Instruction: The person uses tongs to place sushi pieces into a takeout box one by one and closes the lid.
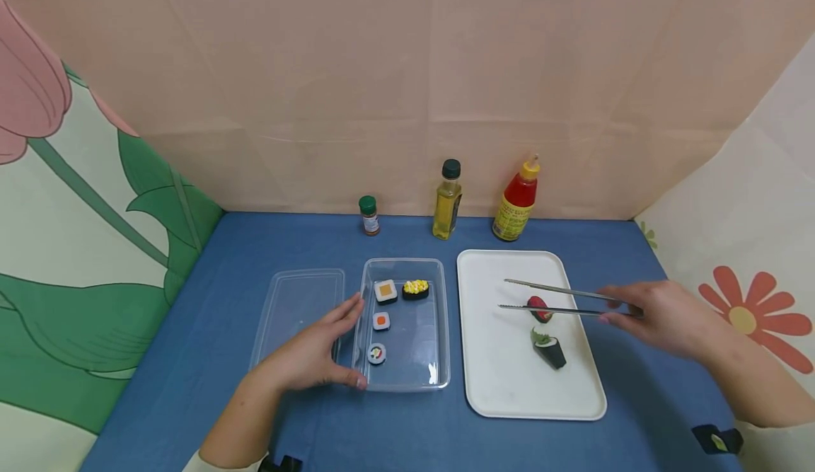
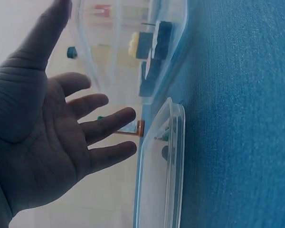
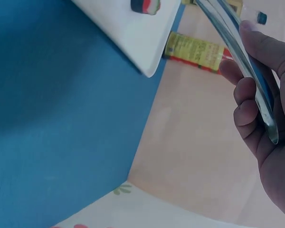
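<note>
My right hand [image 1: 662,316] holds metal tongs [image 1: 573,311], their tips spread apart over the white tray [image 1: 496,380]. One arm of the tongs crosses in front of a red-topped sushi piece [image 1: 543,317]; whether it touches, I cannot tell. A dark cone-shaped hand roll [image 1: 551,352] with green leaf lies nearer. Beside the left wall of a clear plastic container [image 1: 414,362] is my left hand [image 1: 312,352], fingers extended and thumb at the near corner. Inside sit a square sushi piece [image 1: 385,291], a corn-topped sushi [image 1: 416,288], an orange-centred roll [image 1: 381,321] and a round roll [image 1: 377,354].
A clear lid [image 1: 299,295] lies left of the container, partly behind my left hand. Along the back stand a small green-capped jar [image 1: 369,217], an oil bottle [image 1: 447,206] and a red sauce bottle [image 1: 517,203] with a yellow cap. Blue cloth [image 1: 395,429] covers the table.
</note>
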Demonstrator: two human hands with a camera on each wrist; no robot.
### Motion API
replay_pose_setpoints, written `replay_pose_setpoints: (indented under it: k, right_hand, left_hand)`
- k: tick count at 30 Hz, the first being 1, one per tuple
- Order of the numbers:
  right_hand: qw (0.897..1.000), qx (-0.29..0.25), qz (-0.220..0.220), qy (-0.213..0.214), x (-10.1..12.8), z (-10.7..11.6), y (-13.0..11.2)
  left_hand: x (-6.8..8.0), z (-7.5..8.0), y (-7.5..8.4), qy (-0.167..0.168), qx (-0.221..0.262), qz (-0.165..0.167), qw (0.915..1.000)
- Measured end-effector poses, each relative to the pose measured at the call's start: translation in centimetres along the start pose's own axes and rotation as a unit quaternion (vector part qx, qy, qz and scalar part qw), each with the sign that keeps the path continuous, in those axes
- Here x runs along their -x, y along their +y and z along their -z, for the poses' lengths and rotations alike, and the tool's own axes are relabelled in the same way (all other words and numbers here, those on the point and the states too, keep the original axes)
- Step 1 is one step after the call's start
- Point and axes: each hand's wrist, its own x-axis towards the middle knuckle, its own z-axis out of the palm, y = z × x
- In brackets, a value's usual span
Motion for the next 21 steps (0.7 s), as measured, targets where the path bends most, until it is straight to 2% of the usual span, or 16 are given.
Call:
replay_pose_setpoints:
  k: [5, 14, 21]
  right_hand:
    - [1.0, 0.015, -0.016, -0.011, 1.0, 0.0, 0.5]
    - [1.0, 0.02, -0.019, 0.002, 2.5, 0.0, 1.5]
    - [0.998, 0.02, -0.049, -0.028, 3.2, 0.0, 1.8]
  left_hand:
    - [0.1, 0.0, 0.0, 0.002, -0.002, 0.0, 1.0]
    - [0.1, -0.1, -0.1, 0.003, 0.002, -0.002, 1.0]
    - [0.0, -0.1, 0.0, 0.003, 0.004, 0.002, 1.0]
